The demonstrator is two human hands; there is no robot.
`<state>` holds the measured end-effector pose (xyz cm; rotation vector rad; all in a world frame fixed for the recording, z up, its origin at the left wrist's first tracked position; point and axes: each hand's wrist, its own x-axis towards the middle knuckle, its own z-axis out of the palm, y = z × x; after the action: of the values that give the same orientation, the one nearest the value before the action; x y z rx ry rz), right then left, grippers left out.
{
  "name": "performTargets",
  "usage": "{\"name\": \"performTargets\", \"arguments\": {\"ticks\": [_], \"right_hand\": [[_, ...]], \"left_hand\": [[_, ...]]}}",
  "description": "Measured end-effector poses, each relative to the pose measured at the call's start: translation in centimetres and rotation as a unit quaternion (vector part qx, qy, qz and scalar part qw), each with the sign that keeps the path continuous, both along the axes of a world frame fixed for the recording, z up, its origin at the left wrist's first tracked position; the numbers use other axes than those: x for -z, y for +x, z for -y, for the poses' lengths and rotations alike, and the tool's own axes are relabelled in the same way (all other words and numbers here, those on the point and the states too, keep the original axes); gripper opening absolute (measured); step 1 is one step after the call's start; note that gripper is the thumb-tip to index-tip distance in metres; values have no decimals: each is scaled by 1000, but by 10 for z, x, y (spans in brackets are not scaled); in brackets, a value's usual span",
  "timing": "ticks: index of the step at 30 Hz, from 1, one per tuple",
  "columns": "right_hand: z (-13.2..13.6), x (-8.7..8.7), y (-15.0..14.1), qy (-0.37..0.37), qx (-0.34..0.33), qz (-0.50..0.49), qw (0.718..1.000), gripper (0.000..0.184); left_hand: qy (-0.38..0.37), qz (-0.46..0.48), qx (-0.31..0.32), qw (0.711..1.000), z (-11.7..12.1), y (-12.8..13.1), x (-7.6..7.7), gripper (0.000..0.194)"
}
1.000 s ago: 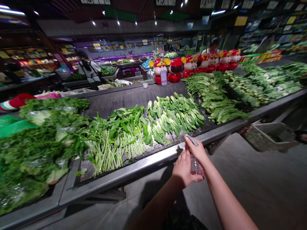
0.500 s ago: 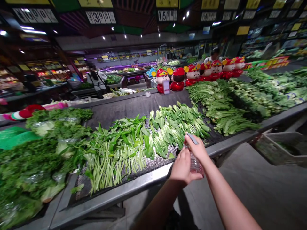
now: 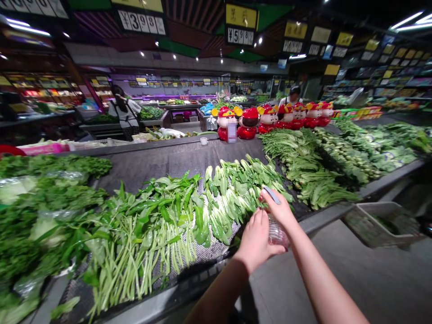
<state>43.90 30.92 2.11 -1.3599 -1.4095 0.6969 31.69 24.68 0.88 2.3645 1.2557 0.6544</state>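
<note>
My left hand point(image 3: 255, 240) and my right hand point(image 3: 279, 208) are both closed round a clear plastic bottle point(image 3: 276, 234), held in front of me over the near edge of a vegetable stand point(image 3: 168, 157). A grey strip-like piece point(image 3: 272, 195) sticks up by my right thumb. Just beyond my hands lie rows of bok choy point(image 3: 236, 193). Long-stemmed greens point(image 3: 148, 234) lie to the left of them.
Leafy greens point(image 3: 43, 211) are piled at far left, more bundled greens point(image 3: 313, 175) at right. Red figurines point(image 3: 270, 118) stand at the stand's far end. A grey crate point(image 3: 381, 222) sits on the floor at right. Other people point(image 3: 123, 110) stand at stalls behind. Price signs point(image 3: 240, 35) hang overhead.
The view has tilted up and drawn closer to the stand. My hands stay together on the bottle and now sit over the stand's edge rather than in front of it.
</note>
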Motion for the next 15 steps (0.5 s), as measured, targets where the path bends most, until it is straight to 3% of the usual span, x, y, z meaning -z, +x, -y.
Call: {"name": "performTargets", "arguments": {"ticks": [9,15], "right_hand": [[-11,7,-1,-17,9,-7,1000,38],[-21,3,11,-33,8,-10,999,37]], "left_hand": [[-2,7,14,1000,-13,-2,4,108],[-4,6,8,1000,-22,10,6,107]]}}
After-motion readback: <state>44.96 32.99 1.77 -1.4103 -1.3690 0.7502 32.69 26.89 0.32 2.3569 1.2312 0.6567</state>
